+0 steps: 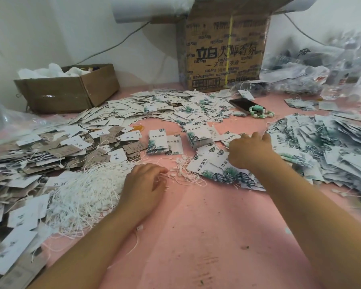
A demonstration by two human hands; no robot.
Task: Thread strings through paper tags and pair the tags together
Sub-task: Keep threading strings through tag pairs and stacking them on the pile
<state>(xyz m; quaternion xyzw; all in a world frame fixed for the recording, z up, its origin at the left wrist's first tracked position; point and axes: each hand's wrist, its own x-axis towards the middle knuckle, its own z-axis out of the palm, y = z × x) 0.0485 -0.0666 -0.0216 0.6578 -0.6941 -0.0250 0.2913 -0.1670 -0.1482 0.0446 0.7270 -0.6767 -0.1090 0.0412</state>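
A big tangle of white strings (86,190) lies at the left of the pink table (196,236). My left hand (144,184) rests at its right edge, fingers curled and pinching a few strings. My right hand (248,151) reaches over a loose group of white tags with green leaf prints (217,170) and touches them with bent fingers; whether it grips one is hidden. Two neat stacks of leaf tags (157,142) stand further back in the middle. Loose short strings (186,170) lie between my hands.
Heaps of tags cover the left (40,147), the back (165,107) and the right (331,147). A low cardboard box (71,90) and a tall printed carton (223,53) stand at the wall. A phone (243,105) and green beads (261,112) lie behind.
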